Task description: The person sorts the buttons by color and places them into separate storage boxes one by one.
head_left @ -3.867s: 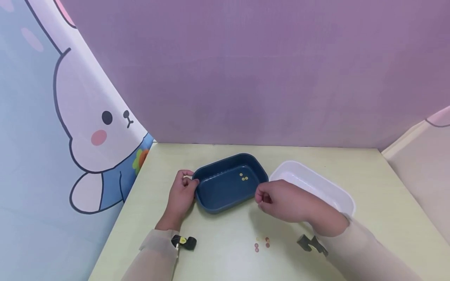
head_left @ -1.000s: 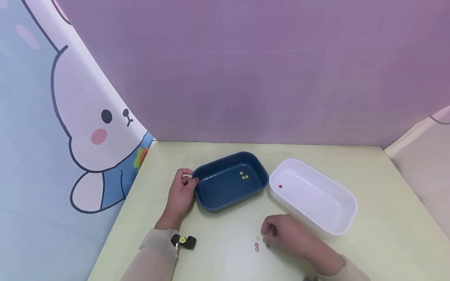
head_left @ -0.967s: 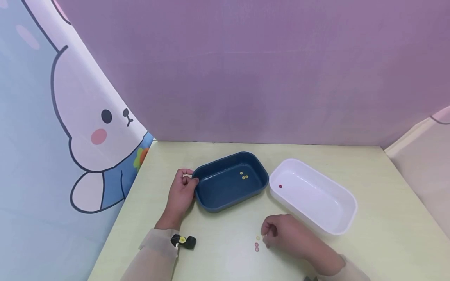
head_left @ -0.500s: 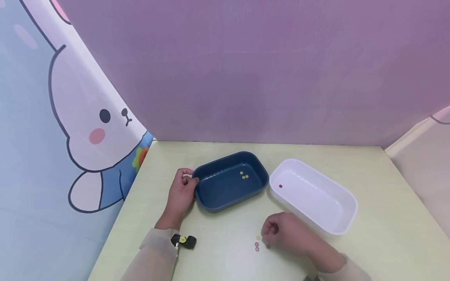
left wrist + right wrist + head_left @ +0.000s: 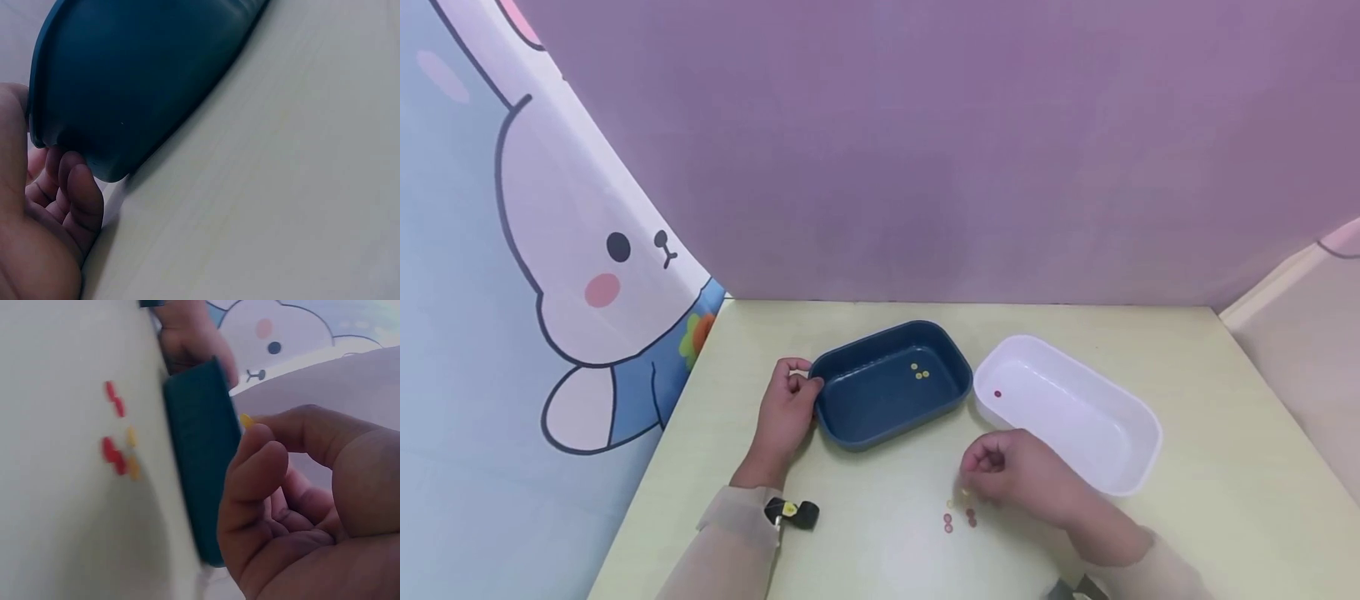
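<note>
My left hand (image 5: 786, 408) grips the left end of a dark blue tray (image 5: 857, 443), thumb at the rim and curled fingers against the outer wall. Three small yellow discs (image 5: 918, 376) lie inside that tray. Between thumb and forefinger my right hand (image 5: 281, 481) pinches another small yellow disc (image 5: 246, 419), held above the table. Below this hand lie two yellow discs (image 5: 950, 503) and several red discs (image 5: 948, 528) on the tabletop. A white tray (image 5: 1138, 467) stands to the right of the blue one, with one red disc (image 5: 997, 394) in its left end.
The trays stand close together on a pale table (image 5: 865, 550). A purple backdrop (image 5: 925, 167) rises at the table's far edge, and a rabbit-print cloth (image 5: 595, 333) hangs along the left side.
My right hand has lifted from the tabletop and moved slightly away from me, with a yellow disc in its fingertips. Discs it covered now show. My left hand stays on the blue tray.
</note>
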A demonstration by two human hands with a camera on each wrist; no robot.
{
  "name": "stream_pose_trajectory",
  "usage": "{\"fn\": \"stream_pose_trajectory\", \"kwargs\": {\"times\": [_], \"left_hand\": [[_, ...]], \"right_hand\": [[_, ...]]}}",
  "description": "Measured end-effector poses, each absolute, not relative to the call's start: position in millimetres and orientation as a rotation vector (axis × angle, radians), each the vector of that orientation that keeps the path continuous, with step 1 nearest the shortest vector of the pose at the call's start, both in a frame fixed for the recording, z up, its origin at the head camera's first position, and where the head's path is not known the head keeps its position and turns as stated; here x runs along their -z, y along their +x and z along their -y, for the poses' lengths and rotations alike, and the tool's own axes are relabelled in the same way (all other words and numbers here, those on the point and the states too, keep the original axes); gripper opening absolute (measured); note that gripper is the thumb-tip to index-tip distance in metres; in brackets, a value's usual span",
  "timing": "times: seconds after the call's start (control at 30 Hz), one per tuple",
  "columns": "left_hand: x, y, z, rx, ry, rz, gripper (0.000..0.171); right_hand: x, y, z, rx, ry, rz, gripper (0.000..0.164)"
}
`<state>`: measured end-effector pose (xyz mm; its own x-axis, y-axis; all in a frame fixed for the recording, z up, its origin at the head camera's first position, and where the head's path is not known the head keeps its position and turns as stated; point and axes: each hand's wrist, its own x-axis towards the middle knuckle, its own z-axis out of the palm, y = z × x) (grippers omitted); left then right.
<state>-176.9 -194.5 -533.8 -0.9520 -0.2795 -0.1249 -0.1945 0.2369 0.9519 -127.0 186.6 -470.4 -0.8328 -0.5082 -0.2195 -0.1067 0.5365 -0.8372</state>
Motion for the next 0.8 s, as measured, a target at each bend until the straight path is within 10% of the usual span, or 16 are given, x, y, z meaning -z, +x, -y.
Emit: {"fn": "stream_pose_trajectory", "kwargs": {"times": [0.8], "left_hand": [[530.2,-176.8,194.1,1.868,0.464,2.412,0.027]], "right_hand": [[394.9,-179.5,-188.4,1.380,-0.508,-2.347,0.009]]}}
